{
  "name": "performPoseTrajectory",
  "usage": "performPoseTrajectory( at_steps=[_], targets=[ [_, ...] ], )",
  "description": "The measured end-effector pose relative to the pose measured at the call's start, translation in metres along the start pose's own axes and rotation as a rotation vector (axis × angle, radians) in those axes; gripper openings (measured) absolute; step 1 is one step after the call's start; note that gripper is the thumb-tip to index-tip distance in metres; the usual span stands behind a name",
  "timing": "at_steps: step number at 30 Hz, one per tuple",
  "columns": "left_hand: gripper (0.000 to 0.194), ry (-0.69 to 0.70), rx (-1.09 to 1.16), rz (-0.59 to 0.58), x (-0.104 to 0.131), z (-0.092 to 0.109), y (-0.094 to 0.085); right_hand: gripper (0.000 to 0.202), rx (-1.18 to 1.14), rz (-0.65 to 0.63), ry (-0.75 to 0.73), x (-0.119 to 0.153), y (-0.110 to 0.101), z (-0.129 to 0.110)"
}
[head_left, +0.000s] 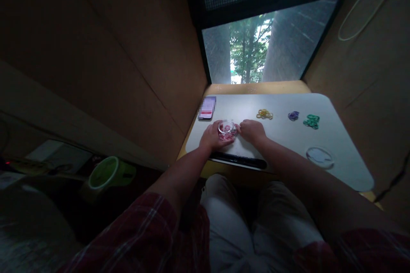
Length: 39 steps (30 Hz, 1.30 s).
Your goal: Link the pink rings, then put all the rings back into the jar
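My left hand [210, 137] is wrapped round a small clear round jar [226, 127] on the white tabletop. Pink and red bits, which look like small rings, lie in the lower part of the jar. Close against the jar's right side, my right hand [252, 129] is closed with its fingers curled; what they hold, if anything, is hidden. Farther off lie small piles of rings or bands: a yellow pile [264, 114], a purple pile [293, 115] and a green pile [311, 121]. A clear round lid [320, 157] rests flat to the right of my right forearm.
The white board [282, 136] sits below a window. A phone [207, 108] with a lit screen lies at its left back corner. Along the front edge runs a long black strip [238, 160]. A green bin [104, 173] stands low at left, and walls close in both sides.
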State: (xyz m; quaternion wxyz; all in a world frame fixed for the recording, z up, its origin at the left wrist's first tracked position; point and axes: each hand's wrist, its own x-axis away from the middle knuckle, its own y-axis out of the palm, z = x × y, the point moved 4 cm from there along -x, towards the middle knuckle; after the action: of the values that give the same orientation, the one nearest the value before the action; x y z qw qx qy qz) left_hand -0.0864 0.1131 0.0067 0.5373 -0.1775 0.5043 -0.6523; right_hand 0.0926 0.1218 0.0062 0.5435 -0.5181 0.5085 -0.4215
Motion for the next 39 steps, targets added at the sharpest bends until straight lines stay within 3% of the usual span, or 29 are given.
performPoseTrajectory(
  at_steps=[24, 39],
  targets=[
    [0.087, 0.025, 0.006, 0.005, 0.001, 0.002, -0.005, 0.053, 0.003, -0.003, -0.019, 0.006, -0.007, -0.006],
    [0.088, -0.019, -0.007, -0.007, 0.003, 0.001, -0.004, 0.047, 0.074, 0.100, -0.374, 0.032, 0.000, -0.003]
  ],
)
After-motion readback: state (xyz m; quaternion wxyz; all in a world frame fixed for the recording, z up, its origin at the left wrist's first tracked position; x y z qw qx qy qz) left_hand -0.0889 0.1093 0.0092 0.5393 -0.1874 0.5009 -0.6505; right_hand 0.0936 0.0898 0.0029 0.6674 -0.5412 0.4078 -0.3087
